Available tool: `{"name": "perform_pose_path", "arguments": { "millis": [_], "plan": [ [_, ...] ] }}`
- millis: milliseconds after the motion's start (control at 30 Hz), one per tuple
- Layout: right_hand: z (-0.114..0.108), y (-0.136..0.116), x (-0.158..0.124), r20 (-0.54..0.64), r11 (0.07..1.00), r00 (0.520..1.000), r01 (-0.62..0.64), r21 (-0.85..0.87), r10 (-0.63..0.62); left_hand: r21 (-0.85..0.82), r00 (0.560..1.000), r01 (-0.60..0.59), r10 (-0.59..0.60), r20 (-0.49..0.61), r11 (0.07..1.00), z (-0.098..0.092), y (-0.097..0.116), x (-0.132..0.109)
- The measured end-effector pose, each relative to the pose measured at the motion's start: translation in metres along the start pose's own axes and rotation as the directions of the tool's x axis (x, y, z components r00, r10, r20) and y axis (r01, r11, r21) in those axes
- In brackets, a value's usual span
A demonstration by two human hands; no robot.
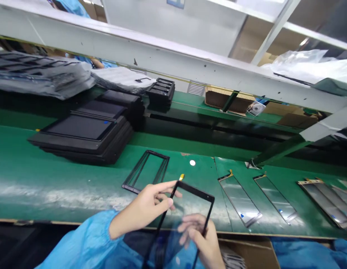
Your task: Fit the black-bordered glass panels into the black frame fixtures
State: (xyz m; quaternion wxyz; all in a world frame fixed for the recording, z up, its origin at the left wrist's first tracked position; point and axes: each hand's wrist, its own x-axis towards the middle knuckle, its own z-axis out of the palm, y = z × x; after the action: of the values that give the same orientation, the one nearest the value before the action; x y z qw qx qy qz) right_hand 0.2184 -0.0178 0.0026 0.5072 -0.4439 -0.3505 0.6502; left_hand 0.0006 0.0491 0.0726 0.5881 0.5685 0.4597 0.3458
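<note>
A clear glass panel with a black border [196,191] is held tilted over the bench's front edge, a yellow flex tab at its top left corner. My left hand [151,203] grips its left border between thumb and fingers. On the right border is my right hand [200,233], its thumb in front and its fingers seen through the glass. Behind my left hand, black rectangular frames [158,153] lie on the green bench [78,179].
Black trays with dark panels [78,127] are stacked at left. Glass panels [240,198] lie at right, more [324,201] at far right. A slanted post [282,149] rises behind them. Wrapped stacks [41,74] stand at back left. A cardboard box [249,252] sits below the edge.
</note>
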Motion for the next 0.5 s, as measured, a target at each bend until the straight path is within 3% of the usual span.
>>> {"name": "perform_pose_path", "arguments": {
  "millis": [133, 367, 500],
  "plan": [
    [0.007, -0.010, -0.003, 0.056, 0.997, 0.998, -0.027, -0.072, 0.032, -0.169, 0.996, 0.090, -0.093, -0.014, 0.982, -0.008, -0.001, -0.013],
    [0.022, -0.012, -0.004, 0.066, 0.985, 0.997, -0.026, -0.171, 0.037, -0.157, 0.996, 0.075, -0.083, -0.045, 0.985, -0.021, 0.005, -0.026],
    [0.026, -0.001, -0.005, 0.038, 0.965, 0.999, 0.033, -0.258, -0.024, -0.106, 0.997, 0.045, -0.052, -0.060, 0.993, -0.023, 0.001, -0.027]
  ]
}}
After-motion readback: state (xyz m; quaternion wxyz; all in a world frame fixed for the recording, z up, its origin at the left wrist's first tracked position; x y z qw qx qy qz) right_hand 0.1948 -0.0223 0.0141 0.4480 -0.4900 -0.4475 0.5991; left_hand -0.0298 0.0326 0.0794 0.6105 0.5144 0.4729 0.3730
